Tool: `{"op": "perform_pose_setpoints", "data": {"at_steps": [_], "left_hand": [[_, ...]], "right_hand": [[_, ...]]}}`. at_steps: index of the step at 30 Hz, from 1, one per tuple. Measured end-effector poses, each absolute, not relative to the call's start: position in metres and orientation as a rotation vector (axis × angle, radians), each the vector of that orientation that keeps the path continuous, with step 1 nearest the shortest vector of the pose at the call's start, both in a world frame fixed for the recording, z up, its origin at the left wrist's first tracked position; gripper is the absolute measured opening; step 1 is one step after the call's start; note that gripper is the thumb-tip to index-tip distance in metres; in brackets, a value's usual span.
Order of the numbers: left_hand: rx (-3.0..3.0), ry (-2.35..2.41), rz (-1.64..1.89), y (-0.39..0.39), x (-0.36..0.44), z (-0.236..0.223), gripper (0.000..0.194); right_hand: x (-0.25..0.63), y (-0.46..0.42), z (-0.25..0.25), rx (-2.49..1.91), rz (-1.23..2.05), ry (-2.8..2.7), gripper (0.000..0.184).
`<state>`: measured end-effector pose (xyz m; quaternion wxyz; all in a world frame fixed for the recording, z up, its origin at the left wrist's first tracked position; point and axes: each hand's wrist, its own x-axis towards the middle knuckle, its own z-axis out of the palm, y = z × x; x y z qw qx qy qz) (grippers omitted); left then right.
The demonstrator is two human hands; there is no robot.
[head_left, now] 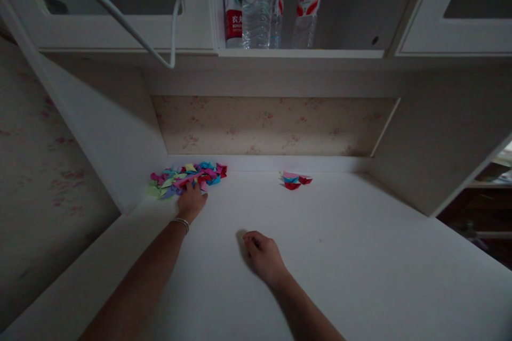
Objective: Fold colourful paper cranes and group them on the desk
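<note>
- Reaches forward with the left hand point(191, 202) to the large pile point(208, 173) of coloured, paper-like pieces, fingertips among the pieces at its near edge.
- Impossible to tell whether thumb and fingers of the left hand are together or clamped on a piece, with the fingertips partly lost among the colours.
- Holds the right hand point(264, 258) low at the middle of the white surface point(340, 234), fingers curled in and drawn together in a loose fist, with nothing visible in the grip; well apart from both piles.
- At the back left of the surface, near the left side panel point(108, 117): the large pile, loosely heaped in pink, red, blue, purple, green and yellow.
- Near the back edge, well to the right of the large pile: the small pile point(293, 180), with red, blue, pink and a little pale green.
- Around the left wrist: a thin metallic bracelet point(183, 222).
- Behind the surface: a floral wallpaper strip point(276, 128), framed in white, between the left side panel and the right side panel point(432, 133).
- Overhead: an open shelf point(340, 54) with upright clear plastic bottles point(256, 16), red on the labels, between cabinet doors.
- Hanging at the upper left, before a cabinet door: a looped white cable point(173, 37).
</note>
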<state>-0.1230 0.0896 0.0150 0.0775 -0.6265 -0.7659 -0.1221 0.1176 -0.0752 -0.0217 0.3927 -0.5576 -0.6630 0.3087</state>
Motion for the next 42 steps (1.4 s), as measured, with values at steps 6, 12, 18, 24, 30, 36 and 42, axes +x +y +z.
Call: {"op": "perform_pose_setpoints", "data": {"at_steps": [6, 12, 18, 24, 30, 36, 42], "left_hand": [[-1.817, -2.309, -0.452, 0.094, -0.127, 0.001, 0.037], [-1.888, -2.202, -0.611, 0.085, -0.138, 0.000, 0.038], [-1.927, -2.200, -0.699, 0.079, -0.156, 0.003, 0.033], [-1.894, -2.150, -1.031, 0.060, -0.149, 0.011, 0.029], [-2.151, -2.072, -1.509, 0.027, -0.106, 0.007, 0.024], [-2.556, -1.818, -1.961, -0.012, -0.039, -0.005, 0.021], [-2.922, -1.426, -1.882, -0.032, -0.011, -0.014, 0.023]], "right_hand": [[0.118, -0.070, -0.025, -1.411, 0.820, -1.666, 0.030], [0.117, -0.064, -0.024, -1.392, 0.876, -1.622, 0.032], [0.118, -0.062, -0.028, -1.381, 0.891, -1.581, 0.032], [0.118, -0.061, -0.032, -1.291, 1.008, -1.469, 0.031], [0.118, -0.062, -0.025, -1.207, 1.100, -1.265, 0.032], [0.127, -0.060, -0.015, -1.056, 1.180, -0.865, 0.039], [0.138, -0.051, -0.020, -0.956, 1.275, -0.655, 0.045]]}}
